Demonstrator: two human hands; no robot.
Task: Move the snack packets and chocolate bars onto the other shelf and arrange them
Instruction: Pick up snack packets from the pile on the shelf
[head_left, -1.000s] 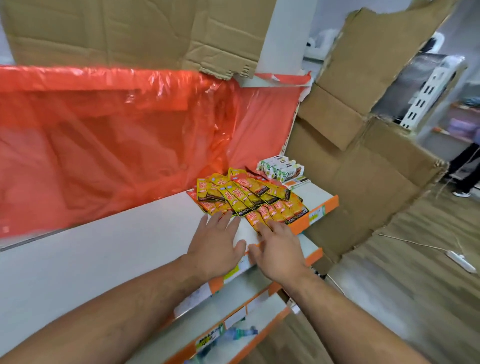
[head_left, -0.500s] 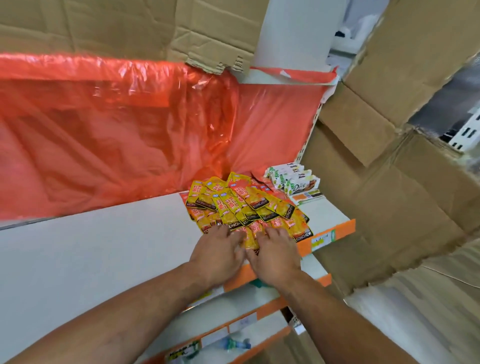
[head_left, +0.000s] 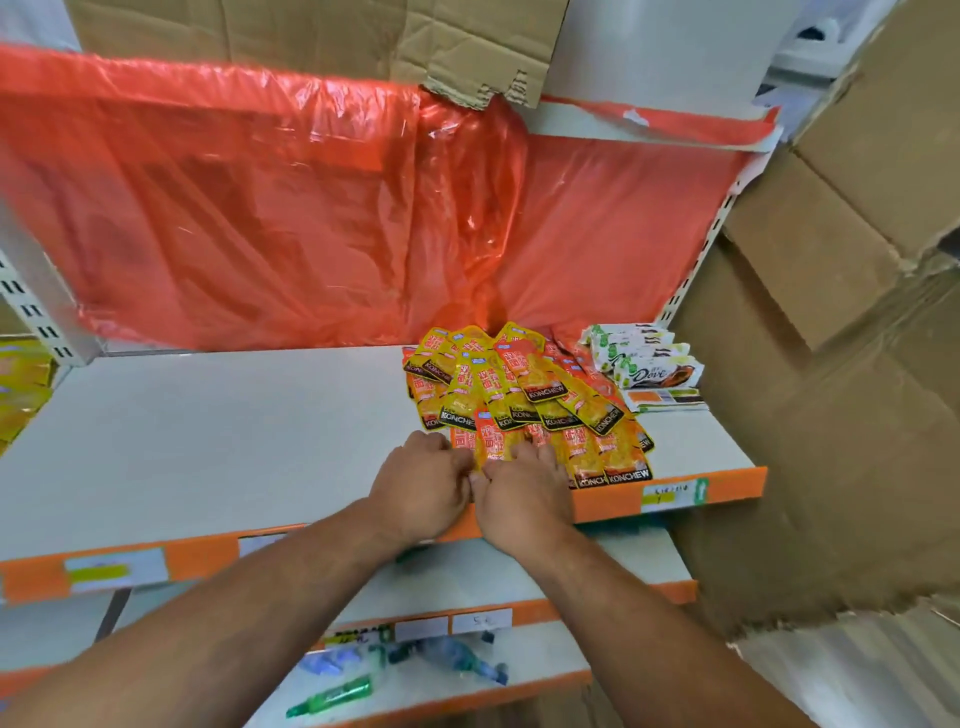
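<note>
On the white shelf (head_left: 234, 441), toward its right end: a flat heap of yellow and orange snack packets (head_left: 524, 395), reaching the orange front edge. Just right of the heap, at the back, a small stack of chocolate bars (head_left: 644, 364). At the near edge of the heap, 2 bare hands side by side, thumbs touching. Right hand (head_left: 519, 493) with fingers laid out on the packets. Left hand (head_left: 421, 483) with fingers bent at a packet's edge; cannot tell if pinching. Behind, a red plastic sheet (head_left: 260, 208).

Shop, shelf (head_left: 260, 441), price labels (head_left: 672, 491), snack packets (head_left: 524, 400)
</note>
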